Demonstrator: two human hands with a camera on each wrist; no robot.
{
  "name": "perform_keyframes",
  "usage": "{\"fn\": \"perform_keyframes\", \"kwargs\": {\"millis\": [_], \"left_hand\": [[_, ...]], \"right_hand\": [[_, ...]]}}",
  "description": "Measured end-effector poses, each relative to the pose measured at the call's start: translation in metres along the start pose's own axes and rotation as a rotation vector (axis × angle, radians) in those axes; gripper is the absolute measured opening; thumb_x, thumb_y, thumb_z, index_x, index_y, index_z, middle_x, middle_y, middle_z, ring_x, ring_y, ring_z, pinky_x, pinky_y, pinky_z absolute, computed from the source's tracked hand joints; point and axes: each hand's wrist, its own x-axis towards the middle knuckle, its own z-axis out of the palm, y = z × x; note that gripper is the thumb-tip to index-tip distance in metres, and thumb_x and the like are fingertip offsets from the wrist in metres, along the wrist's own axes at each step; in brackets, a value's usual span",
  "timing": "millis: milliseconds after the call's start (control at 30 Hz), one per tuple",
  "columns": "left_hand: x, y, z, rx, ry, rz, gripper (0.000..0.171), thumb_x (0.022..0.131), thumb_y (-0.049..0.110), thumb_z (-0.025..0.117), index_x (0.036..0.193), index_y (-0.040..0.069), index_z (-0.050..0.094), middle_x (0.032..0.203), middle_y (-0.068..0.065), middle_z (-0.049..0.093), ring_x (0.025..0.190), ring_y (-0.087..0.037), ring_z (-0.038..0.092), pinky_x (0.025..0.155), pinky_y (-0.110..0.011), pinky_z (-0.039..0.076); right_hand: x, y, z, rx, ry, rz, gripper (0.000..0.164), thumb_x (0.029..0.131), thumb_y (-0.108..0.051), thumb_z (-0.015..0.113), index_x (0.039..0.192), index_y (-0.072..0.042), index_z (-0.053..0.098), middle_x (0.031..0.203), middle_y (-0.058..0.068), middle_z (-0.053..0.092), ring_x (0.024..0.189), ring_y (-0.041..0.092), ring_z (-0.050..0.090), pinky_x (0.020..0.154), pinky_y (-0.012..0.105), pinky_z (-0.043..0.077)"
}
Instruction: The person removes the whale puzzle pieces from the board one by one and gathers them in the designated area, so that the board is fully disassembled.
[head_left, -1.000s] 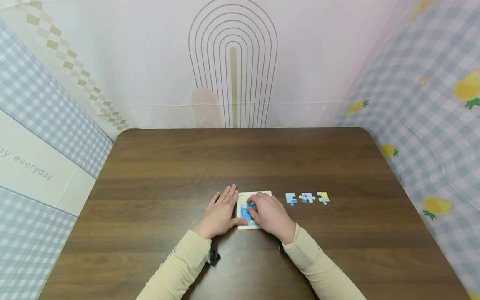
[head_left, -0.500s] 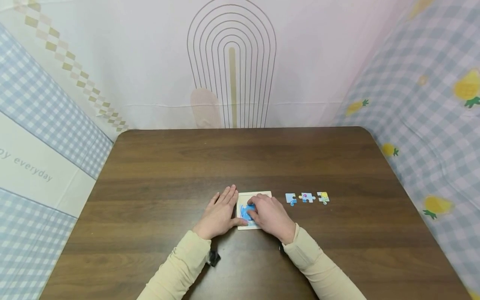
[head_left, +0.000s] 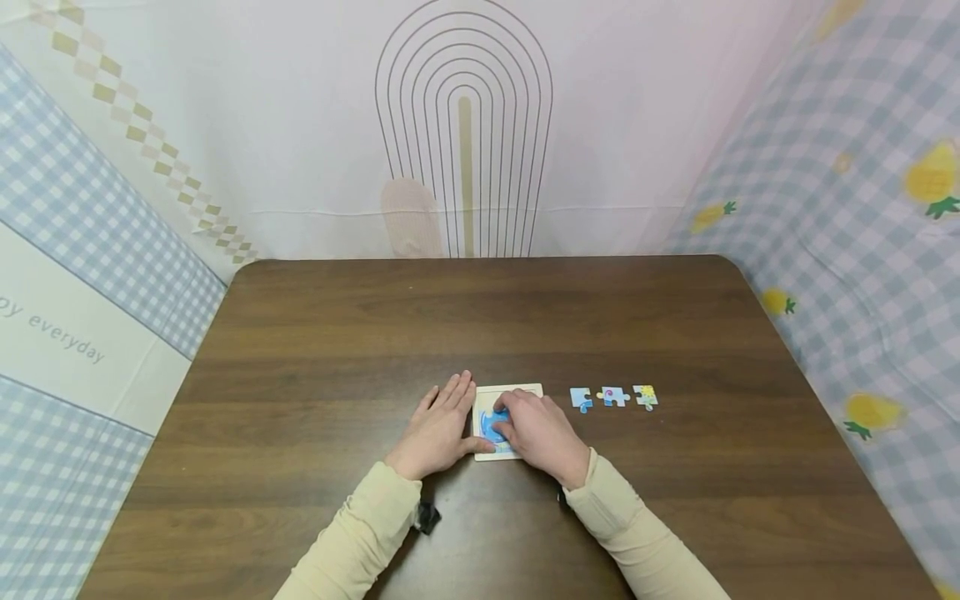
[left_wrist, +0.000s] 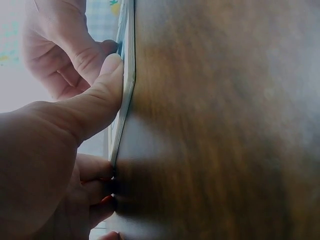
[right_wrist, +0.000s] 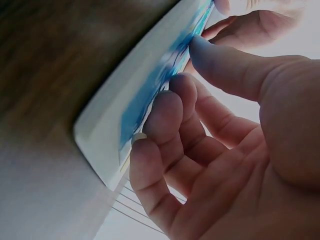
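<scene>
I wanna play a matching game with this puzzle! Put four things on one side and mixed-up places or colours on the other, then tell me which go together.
Things:
1. left hand
2. right hand
3. loose pieces
4. table

Places and colours:
A. in a row, to the right of the tray
B. brown, with a wood look
C. over the blue picture
D. at the tray's left edge

Right pairs: 1-D, 2-C, 3-A, 4-B
</scene>
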Motion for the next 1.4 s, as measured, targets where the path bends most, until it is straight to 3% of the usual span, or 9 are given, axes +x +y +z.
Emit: {"fn": "perform_keyframes", "kwargs": {"millis": [567,800,1400], "left_hand": [[-0.0008,-0.0003,-0.0006,-0.01,-0.015,-0.011,0.096,0.084,0.06,0.064,0.151,0.001,0.03,0.16,-0.012,0.019,0.147,-0.026,0.017,0.116,-0.048,0.017],[-0.0007,-0.0007,0.0001,-0.009,-0.022,-0.013,0.097,0.084,0.061,0.063,0.152,0.001,0.029,0.16,-0.012,0.018,0.147,-0.025,0.017,0.116,-0.048,0.016],[0.0004,-0.0006,-0.0003,0.006,-0.007,-0.001,0.097,0.084,0.062,0.063,0.151,0.0,0.03,0.16,-0.012,0.019,0.147,-0.025,0.017,0.116,-0.048,0.017]], "right_hand": [[0.0006,-0.0024,0.0005,-0.039,-0.007,-0.016,0.015,0.088,-0.021,0.073,0.096,-0.011,0.066,0.083,-0.002,0.062,0.069,0.015,0.057,0.062,0.035,0.049],[0.0008,-0.0059,0.0007,-0.078,-0.052,-0.005,0.019,0.089,-0.022,0.072,0.099,-0.009,0.063,0.084,0.001,0.06,0.077,0.02,0.06,0.067,0.039,0.048],[0.0035,-0.0056,0.0006,-0.084,-0.045,-0.007,0.02,0.089,-0.022,0.073,0.098,-0.008,0.061,0.078,0.003,0.053,0.059,0.018,0.048,0.056,0.034,0.045]]}}
